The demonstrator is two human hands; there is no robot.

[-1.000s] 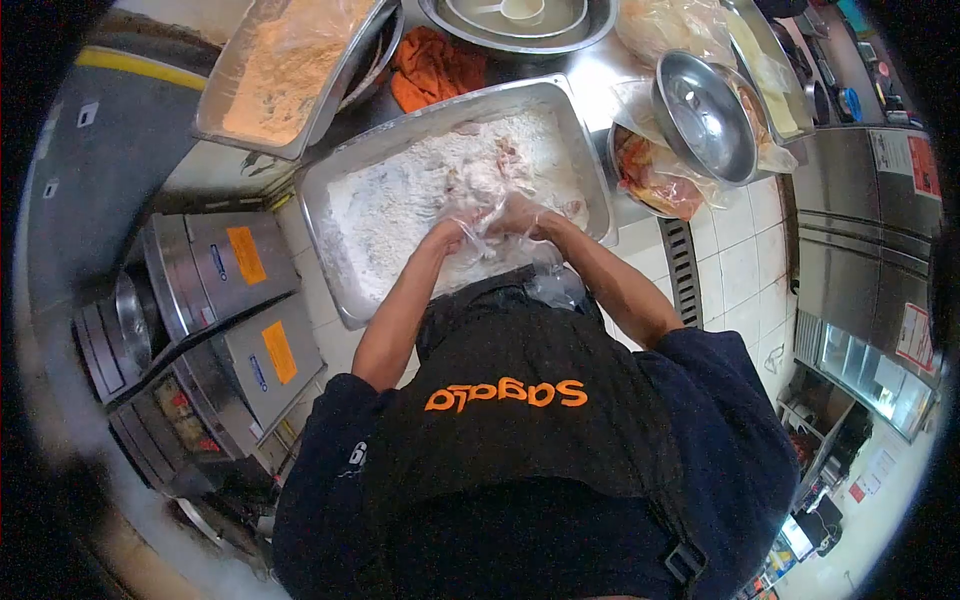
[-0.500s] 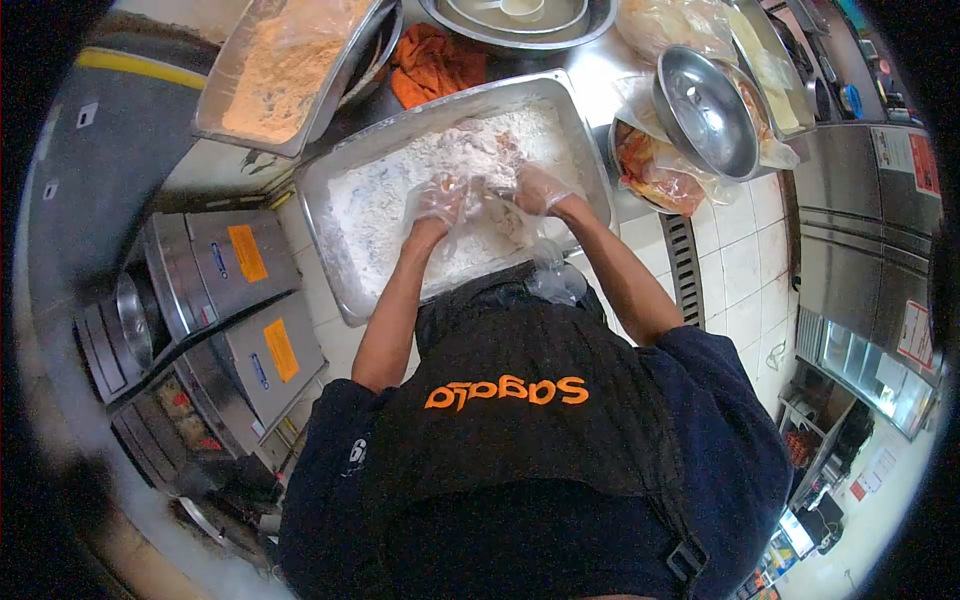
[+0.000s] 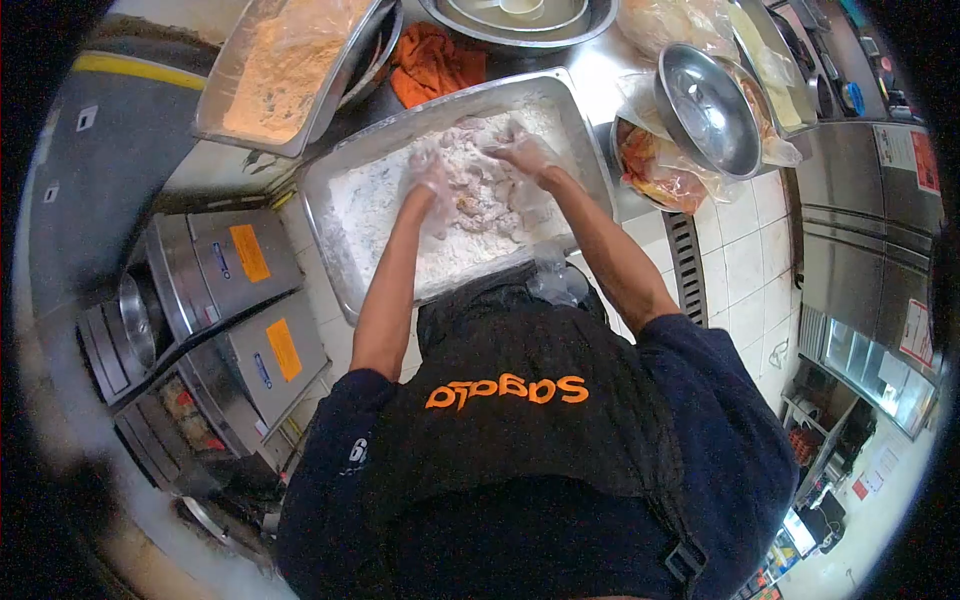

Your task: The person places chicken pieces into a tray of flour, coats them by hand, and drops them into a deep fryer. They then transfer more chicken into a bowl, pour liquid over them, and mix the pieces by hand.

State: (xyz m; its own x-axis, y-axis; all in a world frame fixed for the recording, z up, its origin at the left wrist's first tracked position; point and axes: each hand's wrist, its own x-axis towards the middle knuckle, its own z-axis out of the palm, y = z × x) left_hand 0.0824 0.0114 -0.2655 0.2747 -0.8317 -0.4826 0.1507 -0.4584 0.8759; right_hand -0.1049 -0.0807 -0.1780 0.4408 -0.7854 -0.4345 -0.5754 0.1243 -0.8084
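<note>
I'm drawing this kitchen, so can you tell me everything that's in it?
big tray: one, silver, middle
powder: one layer, white, in it
coated lumps: several, whitish, between the hands
powder tray: one, silver, orangey powder inside, top left
cloth: one, orange, above the middle
wide bowl: one, silver, top
tilted bowl: one, silver, upper right
bagged food: count unclear, reddish, under that bowl
lidded units: two, gray, orange labels, left
floor drain: one, dark, right of middle
steel doors: several, gray, far right
apron: one, black, orange letters, on the person
left hand: one, clear glove, big tray
right hand: one, clear glove, big tray
</note>
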